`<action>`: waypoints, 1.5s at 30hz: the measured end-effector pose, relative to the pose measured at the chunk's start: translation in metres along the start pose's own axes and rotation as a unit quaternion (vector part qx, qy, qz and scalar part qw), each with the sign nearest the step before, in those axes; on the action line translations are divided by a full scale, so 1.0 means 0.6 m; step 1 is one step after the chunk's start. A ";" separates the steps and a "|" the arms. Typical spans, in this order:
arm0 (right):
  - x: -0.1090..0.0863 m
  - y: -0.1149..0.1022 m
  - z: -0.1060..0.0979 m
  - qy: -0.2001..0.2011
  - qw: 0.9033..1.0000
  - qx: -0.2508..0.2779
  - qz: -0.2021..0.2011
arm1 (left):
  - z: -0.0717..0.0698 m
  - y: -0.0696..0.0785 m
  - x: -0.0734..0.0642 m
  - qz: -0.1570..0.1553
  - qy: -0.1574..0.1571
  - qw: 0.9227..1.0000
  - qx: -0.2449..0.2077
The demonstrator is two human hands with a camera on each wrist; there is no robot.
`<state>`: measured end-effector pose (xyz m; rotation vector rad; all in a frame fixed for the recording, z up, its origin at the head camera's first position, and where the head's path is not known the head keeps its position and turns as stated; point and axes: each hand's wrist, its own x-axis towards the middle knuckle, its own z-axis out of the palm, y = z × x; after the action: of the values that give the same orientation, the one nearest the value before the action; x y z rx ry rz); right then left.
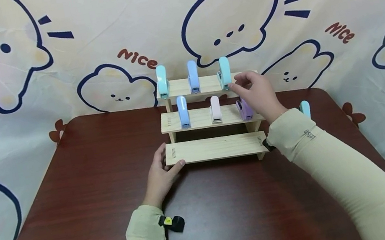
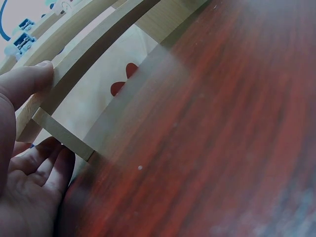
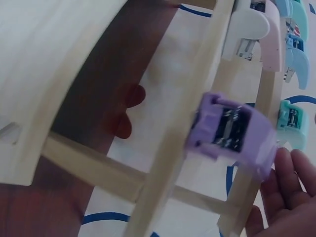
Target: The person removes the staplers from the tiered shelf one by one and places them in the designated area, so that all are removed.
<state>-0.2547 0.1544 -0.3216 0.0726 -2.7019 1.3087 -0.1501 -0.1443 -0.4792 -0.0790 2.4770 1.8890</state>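
A three-tier wooden display rack (image 1: 216,148) stands on the table. My left hand (image 1: 160,176) grips the left end of its lowest board, thumb on the front edge and fingers around the side by the leg. At the right of the top tier, my right hand (image 1: 258,94) has its fingertips at a teal mini stapler (image 1: 224,73); the thumb stays apart from it in the right wrist view. A blue stapler (image 1: 193,76) and another teal stapler (image 1: 162,81) share that tier. The middle tier bears a blue stapler (image 1: 183,112), a pale pink stapler (image 1: 215,109) and a purple stapler (image 3: 234,131).
Another teal stapler (image 1: 304,109) is on the table to the right, partly hidden behind my right sleeve. The dark brown table (image 1: 77,207) extends in front of the rack. A cartoon-printed cloth (image 1: 160,19) hangs behind and along both sides.
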 end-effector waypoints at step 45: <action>0.021 -0.014 -0.014 -0.007 0.999 0.013 0.037 | 0.000 -0.003 0.003 0.004 0.003 1.000 0.001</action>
<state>-0.2655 0.1562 -0.3079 -0.0151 -2.7236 1.3688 -0.1517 -0.1446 -0.4813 -0.0739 2.4869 1.8915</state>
